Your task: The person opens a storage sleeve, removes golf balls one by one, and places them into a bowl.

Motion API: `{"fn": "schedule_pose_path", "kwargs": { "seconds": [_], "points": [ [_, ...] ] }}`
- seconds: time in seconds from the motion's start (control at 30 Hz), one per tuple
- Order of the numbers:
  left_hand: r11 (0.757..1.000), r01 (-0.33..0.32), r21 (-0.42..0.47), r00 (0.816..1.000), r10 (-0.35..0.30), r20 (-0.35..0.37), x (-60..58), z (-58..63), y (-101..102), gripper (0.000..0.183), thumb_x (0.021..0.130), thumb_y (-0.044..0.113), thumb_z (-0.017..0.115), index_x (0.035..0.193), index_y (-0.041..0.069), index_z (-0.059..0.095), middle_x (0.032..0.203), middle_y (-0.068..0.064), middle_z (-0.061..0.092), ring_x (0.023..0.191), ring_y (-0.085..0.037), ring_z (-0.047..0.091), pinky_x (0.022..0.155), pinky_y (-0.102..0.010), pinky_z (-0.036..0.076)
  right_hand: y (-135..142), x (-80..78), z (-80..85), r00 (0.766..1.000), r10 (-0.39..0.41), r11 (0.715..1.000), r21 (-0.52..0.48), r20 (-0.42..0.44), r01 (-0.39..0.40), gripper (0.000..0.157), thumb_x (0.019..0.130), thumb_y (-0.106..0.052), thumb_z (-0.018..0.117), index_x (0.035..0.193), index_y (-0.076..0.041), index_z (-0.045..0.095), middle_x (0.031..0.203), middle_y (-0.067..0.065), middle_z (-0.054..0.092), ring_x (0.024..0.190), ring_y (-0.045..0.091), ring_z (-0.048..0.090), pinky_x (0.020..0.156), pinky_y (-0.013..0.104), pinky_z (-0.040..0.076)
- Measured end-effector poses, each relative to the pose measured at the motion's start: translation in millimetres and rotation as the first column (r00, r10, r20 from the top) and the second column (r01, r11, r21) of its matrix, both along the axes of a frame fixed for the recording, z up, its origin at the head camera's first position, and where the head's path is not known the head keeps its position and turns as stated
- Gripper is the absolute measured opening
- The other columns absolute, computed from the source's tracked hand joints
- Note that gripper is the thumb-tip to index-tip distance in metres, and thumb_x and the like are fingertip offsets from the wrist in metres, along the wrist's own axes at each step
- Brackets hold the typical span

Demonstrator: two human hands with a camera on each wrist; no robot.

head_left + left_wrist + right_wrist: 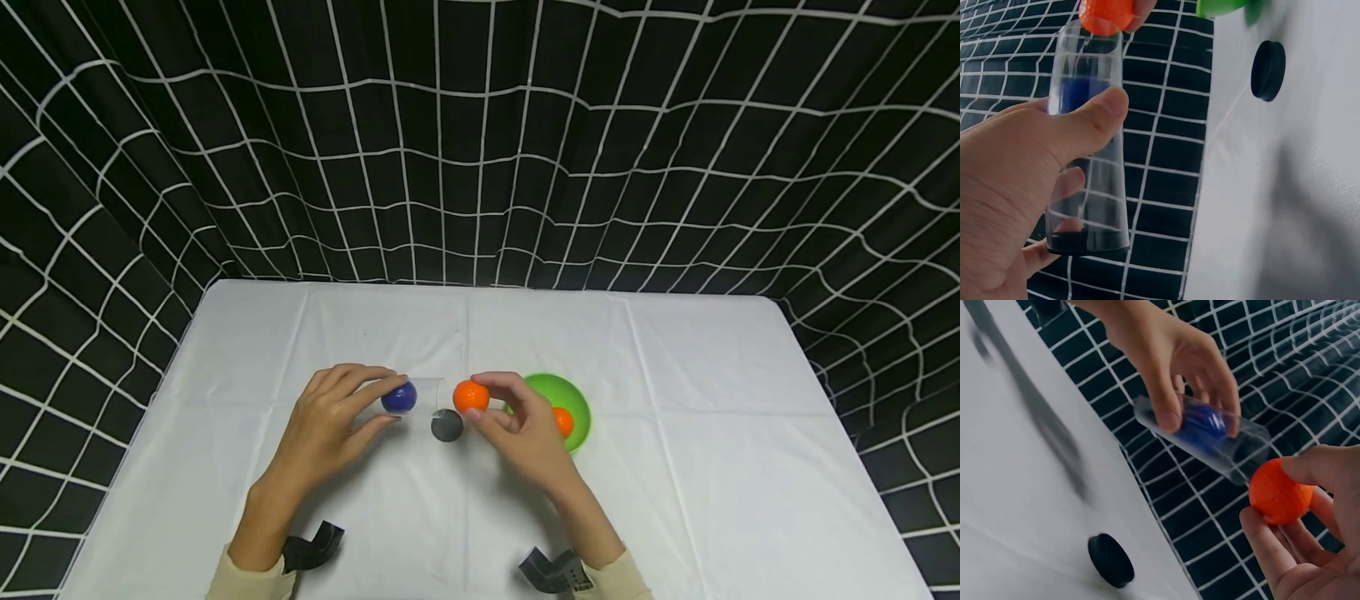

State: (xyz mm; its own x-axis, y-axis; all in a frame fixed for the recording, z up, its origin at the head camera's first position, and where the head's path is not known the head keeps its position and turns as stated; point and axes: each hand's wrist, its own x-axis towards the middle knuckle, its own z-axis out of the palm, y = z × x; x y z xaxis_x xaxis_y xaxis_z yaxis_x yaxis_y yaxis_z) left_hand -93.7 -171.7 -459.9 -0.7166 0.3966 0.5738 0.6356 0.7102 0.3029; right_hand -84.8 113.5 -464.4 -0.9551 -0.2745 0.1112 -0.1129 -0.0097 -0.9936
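My left hand grips a clear plastic tube around its side, holding it above the table. Inside the tube sits a blue ball, seen through the wall near the fingers. The tube's far end is dark, and its open mouth faces my right hand. Between thumb and fingers of that hand an orange ball is pinched, right by the mouth; in the left wrist view it overlaps the rim. A round black cap lies on the table below the tube's mouth.
Behind my right hand stands a green bowl with another orange ball in it, partly hidden by the hand. A white cloth covers the table. Black curtains with a white grid rise at the back and both sides.
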Motion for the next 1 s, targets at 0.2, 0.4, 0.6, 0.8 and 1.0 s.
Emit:
{"fn": "schedule_pose_path", "kwargs": {
  "seconds": [0.2, 0.4, 0.6, 0.8, 1.0],
  "points": [
    [1.0, 0.008, 0.028, 1.0, -0.009, 0.011, -0.2, -2.2, -0.3, 0.053, 0.08, 0.019, 0.093, 0.13, 0.024, 0.075, 0.123, 0.003, 0.075, 0.113, -0.022, 0.068, 0.098, -0.045, 0.051, 8.5, -2.3, 0.3, 0.997, -0.034, 0.998, 0.049, -0.076, 0.038, 0.043, 0.093, 0.005, 0.075, 0.133, 0.001, 0.06, 0.139, 0.02, 0.06, 0.117, 0.004, 0.067, 0.096, 0.02, 0.06],
    [0.999, 0.011, 0.045, 1.0, -0.011, -0.004, -1.0, -1.8, -1.0, 0.055, 0.079, 0.017, 0.093, 0.13, 0.023, 0.075, 0.123, 0.003, 0.075, 0.111, -0.023, 0.068, 0.097, -0.045, 0.053, 17.8, -5.1, -1.2, 0.985, -0.042, 0.998, 0.048, -0.168, 0.051, 0.041, 0.09, 0.011, 0.075, 0.129, 0.006, 0.061, 0.131, 0.024, 0.062, 0.117, 0.003, 0.066, 0.095, 0.022, 0.062],
    [0.999, 0.006, 0.044, 1.0, -0.007, 0.028, -0.4, -0.8, -2.6, 0.053, 0.081, 0.02, 0.092, 0.132, 0.023, 0.075, 0.125, 0.003, 0.075, 0.113, -0.022, 0.068, 0.099, -0.043, 0.051, 25.9, -7.4, -1.0, 0.967, -0.06, 0.992, 0.091, -0.246, 0.085, 0.04, 0.086, 0.013, 0.078, 0.123, 0.005, 0.063, 0.123, 0.023, 0.066, 0.114, 0.004, 0.068, 0.092, 0.026, 0.064],
    [0.998, 0.006, 0.059, 0.999, -0.008, 0.031, -0.3, 0.1, -3.6, 0.054, 0.082, 0.019, 0.092, 0.133, 0.023, 0.074, 0.125, 0.003, 0.075, 0.113, -0.022, 0.068, 0.1, -0.043, 0.051, 35.2, -8.1, 2.7, 0.963, -0.07, 0.966, 0.222, -0.259, 0.13, 0.039, 0.087, 0.006, 0.081, 0.122, -0.002, 0.066, 0.12, 0.015, 0.067, 0.109, 0.009, 0.07, 0.084, 0.023, 0.064],
    [0.998, 0.011, 0.065, 1.0, -0.012, 0.007, -0.3, 0.6, -4.0, 0.055, 0.08, 0.018, 0.093, 0.132, 0.022, 0.074, 0.125, 0.003, 0.075, 0.112, -0.022, 0.068, 0.098, -0.043, 0.052, 43.8, -10.1, 3.7, 0.953, -0.084, 0.903, 0.382, -0.291, 0.196, 0.037, 0.086, 0.001, 0.082, 0.118, -0.01, 0.068, 0.117, 0.006, 0.068, 0.103, 0.018, 0.071, 0.076, 0.033, 0.065]
  ]
}}
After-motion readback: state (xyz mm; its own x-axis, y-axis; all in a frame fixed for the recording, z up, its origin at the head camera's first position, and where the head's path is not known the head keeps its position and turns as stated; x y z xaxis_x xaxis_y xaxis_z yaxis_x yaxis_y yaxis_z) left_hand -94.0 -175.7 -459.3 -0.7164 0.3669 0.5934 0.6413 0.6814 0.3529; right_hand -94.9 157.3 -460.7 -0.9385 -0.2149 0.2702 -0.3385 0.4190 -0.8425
